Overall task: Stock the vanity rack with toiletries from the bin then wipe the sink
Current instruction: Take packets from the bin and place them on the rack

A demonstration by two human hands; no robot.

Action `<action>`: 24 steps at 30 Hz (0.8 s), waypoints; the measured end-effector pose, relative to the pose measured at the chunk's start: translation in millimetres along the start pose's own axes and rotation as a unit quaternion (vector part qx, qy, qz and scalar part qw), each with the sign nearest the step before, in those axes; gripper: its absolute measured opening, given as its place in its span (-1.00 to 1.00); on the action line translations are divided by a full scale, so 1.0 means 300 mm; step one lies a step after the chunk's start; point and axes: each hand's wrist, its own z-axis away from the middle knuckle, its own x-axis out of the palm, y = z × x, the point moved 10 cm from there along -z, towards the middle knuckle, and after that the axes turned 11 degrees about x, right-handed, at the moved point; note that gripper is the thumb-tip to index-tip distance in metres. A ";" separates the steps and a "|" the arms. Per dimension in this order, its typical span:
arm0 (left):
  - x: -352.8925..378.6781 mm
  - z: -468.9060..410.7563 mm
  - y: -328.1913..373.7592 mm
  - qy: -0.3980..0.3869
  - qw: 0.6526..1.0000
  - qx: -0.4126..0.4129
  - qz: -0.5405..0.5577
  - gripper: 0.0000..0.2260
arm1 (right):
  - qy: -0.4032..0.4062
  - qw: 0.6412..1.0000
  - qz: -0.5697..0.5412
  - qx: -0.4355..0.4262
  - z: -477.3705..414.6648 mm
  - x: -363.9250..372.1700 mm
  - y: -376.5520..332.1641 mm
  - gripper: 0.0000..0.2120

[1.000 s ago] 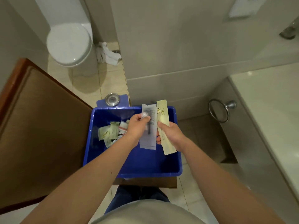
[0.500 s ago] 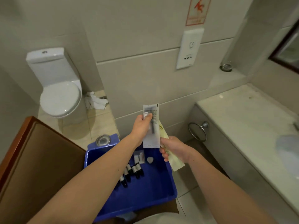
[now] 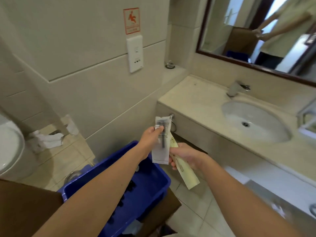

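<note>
Hands held above the blue bin (image 3: 150, 182): left hand (image 3: 151, 136) pinched a white sachet (image 3: 160, 151) near its top, right hand (image 3: 183, 155) gripped a pale yellow sachet (image 3: 187, 175), the two packets overlapping. Small dark bottles (image 3: 130, 185) lay in the bin. Sink (image 3: 253, 120) sat in the tabletop (image 3: 191, 98) to the right, faucet (image 3: 235, 88) behind it.

White packet (image 3: 161, 142) and yellow packet (image 3: 184, 170) held above blue bin (image 3: 145, 187).
</note>
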 end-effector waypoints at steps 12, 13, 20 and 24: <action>0.450 0.117 -0.047 -0.125 0.990 -0.037 0.058 -0.77 | 0.134 0.925 -0.352 -0.053 0.286 -0.362 0.325 -0.88; 0.497 0.127 -0.053 -0.140 0.987 -0.049 0.066 -0.76 | 0.156 0.909 -0.380 -0.067 0.314 -0.402 0.343 -0.88; 0.905 0.288 -0.064 -0.273 0.930 -0.173 0.176 -0.59 | 0.311 0.710 -0.607 -0.178 0.544 -0.701 0.484 -0.86; 1.131 0.424 -0.028 -0.391 0.877 -0.227 0.163 -0.66 | 0.370 0.646 -0.645 -0.173 0.646 -0.833 0.619 -0.90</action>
